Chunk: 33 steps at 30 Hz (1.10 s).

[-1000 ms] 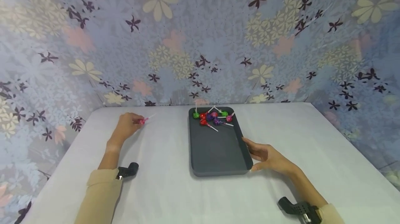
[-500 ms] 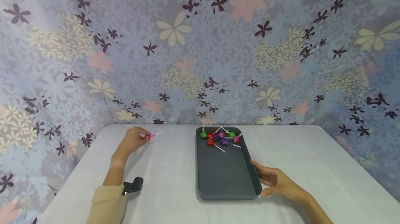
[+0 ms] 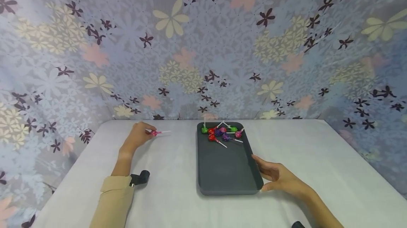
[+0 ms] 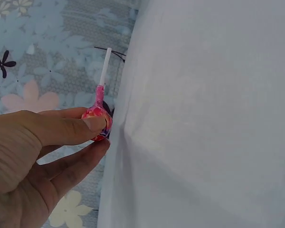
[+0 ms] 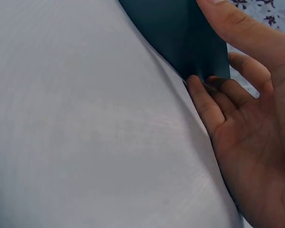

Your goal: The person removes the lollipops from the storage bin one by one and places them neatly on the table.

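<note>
My left hand (image 3: 139, 135) pinches a pink-wrapped lollipop (image 4: 97, 121) by its candy head, thumb on one side and fingers on the other. Its white stick points away from the hand, to the right in the head view. This hand is over the far left part of the table. A dark grey tray (image 3: 225, 168) sits near the middle, with several lollipops (image 3: 219, 132) in red, green, purple and pink wrappers grouped at its far end. Against the tray's right side rests my right hand (image 3: 279, 178), its fingers along the outer wall and thumb by the near right corner.
A white cloth (image 3: 168, 185) covers the table. Behind it and along both sides hangs a flower-patterned curtain (image 3: 203, 44). On the left wrist, a black camera mount (image 3: 140, 177) sticks out at the sleeve.
My left hand has shifted slightly right with the lollipop, whose stick has swung closer to level. The right hand stays at the tray. The head view has tilted and shifted.
</note>
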Each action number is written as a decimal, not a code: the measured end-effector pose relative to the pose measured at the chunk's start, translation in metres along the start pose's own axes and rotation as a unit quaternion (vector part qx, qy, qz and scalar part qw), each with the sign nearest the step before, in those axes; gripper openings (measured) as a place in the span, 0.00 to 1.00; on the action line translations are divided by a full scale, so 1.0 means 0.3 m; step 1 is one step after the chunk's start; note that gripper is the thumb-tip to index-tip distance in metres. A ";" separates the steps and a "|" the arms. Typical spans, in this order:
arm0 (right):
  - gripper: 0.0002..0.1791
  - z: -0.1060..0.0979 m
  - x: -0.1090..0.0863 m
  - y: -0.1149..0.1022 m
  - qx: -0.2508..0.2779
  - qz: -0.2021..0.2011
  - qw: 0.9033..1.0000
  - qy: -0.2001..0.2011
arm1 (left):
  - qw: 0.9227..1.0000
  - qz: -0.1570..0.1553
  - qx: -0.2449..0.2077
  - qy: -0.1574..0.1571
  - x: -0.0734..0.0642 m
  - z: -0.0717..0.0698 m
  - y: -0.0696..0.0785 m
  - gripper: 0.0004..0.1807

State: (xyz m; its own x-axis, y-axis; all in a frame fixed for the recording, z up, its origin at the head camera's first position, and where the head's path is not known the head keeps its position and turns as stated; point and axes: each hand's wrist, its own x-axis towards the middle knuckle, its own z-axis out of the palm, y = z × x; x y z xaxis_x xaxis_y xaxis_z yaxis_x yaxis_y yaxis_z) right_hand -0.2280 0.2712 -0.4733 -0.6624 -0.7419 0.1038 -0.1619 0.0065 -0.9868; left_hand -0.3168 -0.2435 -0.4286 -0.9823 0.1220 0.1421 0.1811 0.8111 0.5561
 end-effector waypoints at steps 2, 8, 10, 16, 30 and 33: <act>0.45 -0.003 -0.007 -0.002 0.001 0.000 1.000 -0.005 | 1.000 0.000 0.000 -0.006 0.000 0.009 -0.002 0.14; 0.46 -0.004 -0.004 -0.010 -0.002 -0.007 1.000 -0.007 | 1.000 -0.008 -0.002 -0.016 -0.001 0.022 0.001 0.13; 0.47 -0.004 -0.003 -0.011 -0.001 -0.007 1.000 -0.004 | 1.000 -0.012 -0.005 -0.019 0.002 0.025 0.003 0.14; 0.47 -0.007 -0.001 -0.005 -0.005 -0.016 1.000 -0.002 | 1.000 -0.015 -0.001 -0.025 0.013 0.029 0.004 0.14; 0.47 -0.005 0.001 -0.006 -0.015 -0.005 1.000 0.005 | 0.999 -0.004 -0.013 -0.038 0.017 0.018 -0.001 0.17; 0.47 -0.003 0.004 -0.008 -0.016 -0.005 1.000 0.004 | 0.999 -0.003 -0.018 -0.036 0.013 0.016 -0.005 0.17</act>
State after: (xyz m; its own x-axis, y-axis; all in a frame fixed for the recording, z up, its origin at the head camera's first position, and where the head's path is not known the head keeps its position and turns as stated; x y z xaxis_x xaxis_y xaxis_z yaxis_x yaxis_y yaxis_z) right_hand -0.2290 0.2707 -0.4706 -0.6660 -0.7371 0.1147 -0.1920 0.0208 -0.9812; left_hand -0.3210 -0.2416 -0.4329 -0.9841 0.1588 0.0799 0.1752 0.7909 0.5863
